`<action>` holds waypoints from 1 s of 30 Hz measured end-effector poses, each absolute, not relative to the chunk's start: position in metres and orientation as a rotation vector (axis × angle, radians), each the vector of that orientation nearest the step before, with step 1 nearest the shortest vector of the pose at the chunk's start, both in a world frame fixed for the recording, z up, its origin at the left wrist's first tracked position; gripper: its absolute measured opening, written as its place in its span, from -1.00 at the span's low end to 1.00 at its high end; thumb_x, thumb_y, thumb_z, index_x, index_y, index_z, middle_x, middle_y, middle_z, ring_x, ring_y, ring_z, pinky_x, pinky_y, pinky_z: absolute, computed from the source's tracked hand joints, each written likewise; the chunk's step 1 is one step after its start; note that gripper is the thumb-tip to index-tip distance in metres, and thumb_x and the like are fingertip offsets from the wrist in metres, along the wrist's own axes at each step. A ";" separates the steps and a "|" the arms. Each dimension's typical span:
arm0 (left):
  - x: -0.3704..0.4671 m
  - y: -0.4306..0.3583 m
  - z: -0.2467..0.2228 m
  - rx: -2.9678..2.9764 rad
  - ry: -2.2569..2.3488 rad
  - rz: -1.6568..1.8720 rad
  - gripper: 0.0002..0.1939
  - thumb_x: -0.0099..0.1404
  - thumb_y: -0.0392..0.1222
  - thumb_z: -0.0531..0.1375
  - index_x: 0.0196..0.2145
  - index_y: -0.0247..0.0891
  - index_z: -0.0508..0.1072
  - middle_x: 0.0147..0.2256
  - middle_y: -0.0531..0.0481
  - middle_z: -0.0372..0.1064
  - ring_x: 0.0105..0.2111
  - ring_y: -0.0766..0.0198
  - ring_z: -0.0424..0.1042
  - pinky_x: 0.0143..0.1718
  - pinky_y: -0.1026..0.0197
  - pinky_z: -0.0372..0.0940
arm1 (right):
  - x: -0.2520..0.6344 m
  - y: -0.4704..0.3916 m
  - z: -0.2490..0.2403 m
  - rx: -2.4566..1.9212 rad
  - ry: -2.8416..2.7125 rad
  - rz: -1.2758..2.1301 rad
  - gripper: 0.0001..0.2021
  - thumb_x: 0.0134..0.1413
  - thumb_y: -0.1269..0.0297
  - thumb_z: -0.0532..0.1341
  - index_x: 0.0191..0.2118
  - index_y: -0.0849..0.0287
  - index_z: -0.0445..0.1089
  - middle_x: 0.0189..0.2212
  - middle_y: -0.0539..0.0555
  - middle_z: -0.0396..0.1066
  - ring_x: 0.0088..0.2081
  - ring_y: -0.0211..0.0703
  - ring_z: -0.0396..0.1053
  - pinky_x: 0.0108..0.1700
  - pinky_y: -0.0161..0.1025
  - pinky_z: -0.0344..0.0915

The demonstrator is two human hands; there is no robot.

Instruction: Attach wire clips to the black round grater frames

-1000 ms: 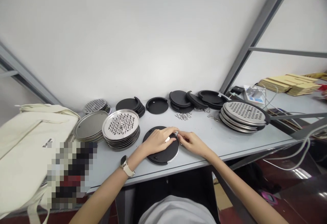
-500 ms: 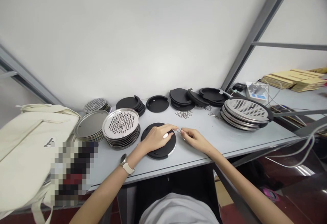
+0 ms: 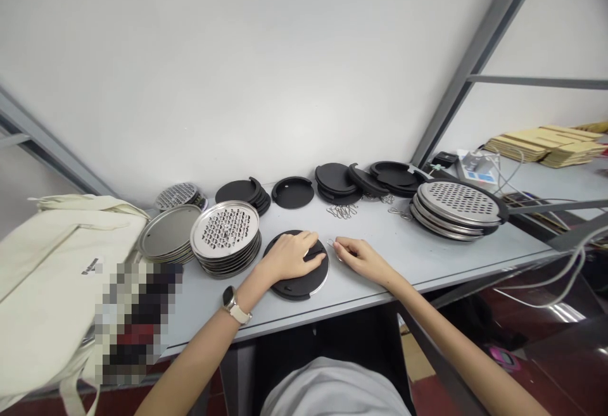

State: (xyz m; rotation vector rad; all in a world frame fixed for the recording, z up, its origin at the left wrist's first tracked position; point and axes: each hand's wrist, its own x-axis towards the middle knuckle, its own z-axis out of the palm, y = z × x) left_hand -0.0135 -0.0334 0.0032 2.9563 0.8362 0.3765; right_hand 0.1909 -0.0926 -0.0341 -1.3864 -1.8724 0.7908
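Observation:
My left hand (image 3: 291, 256) lies on a round black disc (image 3: 304, 288) with a thin silver rim showing at its right edge. The fingers are spread over its top, and a white piece seen under them is mostly covered. Just right of the disc, my right hand (image 3: 357, 256) pinches a small bent wire clip (image 3: 330, 242), whose looped end points toward the disc. Several similar wire clips (image 3: 342, 211) lie in a heap behind. To the left of the disc stands a stack of round metal graters (image 3: 228, 229).
Plain metal discs (image 3: 171, 232) are stacked at the left beside a cream canvas bag (image 3: 52, 270). Black round covers (image 3: 293, 193) line the wall. Perforated metal discs (image 3: 458, 202) are piled on the right. A grey frame post (image 3: 479, 55) rises behind them.
My left hand has drawn back from the wire clip, its fingers now on the black disc. The disc has shifted slightly. My right hand keeps the clip, nearly still.

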 end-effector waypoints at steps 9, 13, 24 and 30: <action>-0.012 -0.038 0.003 2.995 0.598 0.345 -0.81 0.34 -0.06 0.05 -0.25 -0.21 0.32 -0.30 0.01 0.38 -0.38 0.26 0.40 -0.42 0.25 0.17 | 0.188 -0.094 -0.035 -1.381 -2.030 0.644 -0.65 0.30 0.16 -0.07 -0.49 0.17 0.20 -0.59 -0.06 0.19 -0.53 -0.29 0.12 -0.44 -0.32 0.06; -0.011 -0.038 0.001 2.931 0.667 0.372 -0.81 0.35 -0.04 0.05 -0.26 -0.21 0.31 -0.33 0.03 0.39 -0.39 0.26 0.41 -0.40 0.25 0.20 | 0.189 -0.095 -0.034 -1.347 -2.085 0.634 -0.63 0.31 0.15 -0.08 -0.48 0.17 0.24 -0.58 -0.04 0.22 -0.53 -0.28 0.14 -0.42 -0.31 0.07; -0.011 -0.036 -0.004 2.831 0.740 0.486 -0.67 0.38 -0.03 0.03 0.04 -0.15 0.30 -0.05 -0.03 0.40 -0.13 0.17 0.44 -0.17 0.20 0.31 | 0.191 -0.094 -0.034 -1.369 -2.061 0.647 -0.62 0.31 0.13 -0.09 -0.45 0.17 0.26 -0.58 -0.05 0.23 -0.53 -0.29 0.15 -0.44 -0.32 0.06; -0.010 -0.036 -0.004 2.836 0.772 0.482 -0.69 0.37 -0.04 0.04 0.01 -0.16 0.35 -0.11 -0.04 0.42 -0.19 0.19 0.45 -0.23 0.21 0.32 | 0.190 -0.094 -0.034 -1.380 -2.059 0.627 -0.62 0.31 0.14 -0.09 -0.44 0.17 0.29 -0.55 -0.02 0.29 -0.53 -0.28 0.17 -0.44 -0.32 0.07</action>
